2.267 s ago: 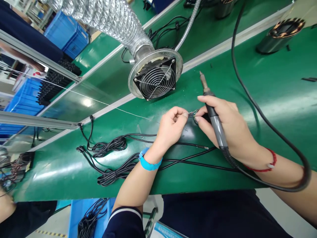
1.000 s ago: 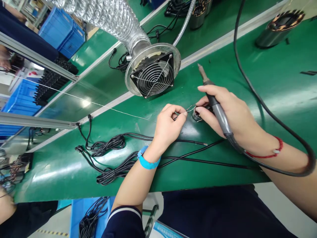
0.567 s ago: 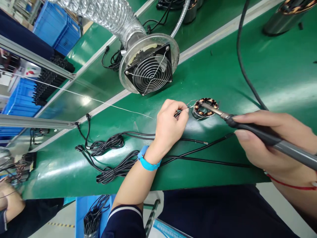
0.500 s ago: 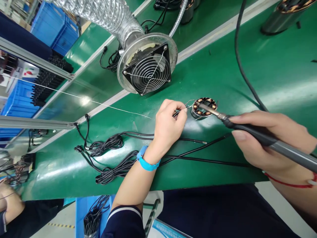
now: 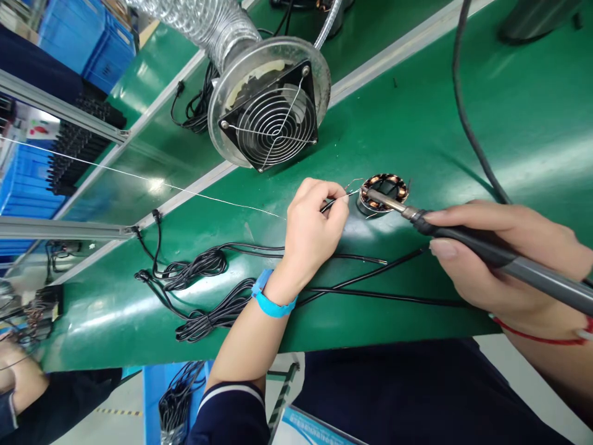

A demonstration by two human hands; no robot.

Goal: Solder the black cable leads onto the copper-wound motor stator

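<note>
i'm seeing a green bench [image 5: 509, 123], one fan [image 5: 271, 117], one stator [image 5: 382, 191]; left hand [image 5: 311, 225] fingers pinching wire [image 5: 337, 201], right hand [image 5: 500, 259] gripping iron [image 5: 463, 238].

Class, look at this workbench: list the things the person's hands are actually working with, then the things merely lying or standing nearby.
In use:
- soldering iron, gripped by the right hand
- thin wires, pinched by the left hand
- copper-wound stator, under the iron's tip

Lying about:
- extraction fan with its foil duct
- black cable bundles
- blue crates
</note>
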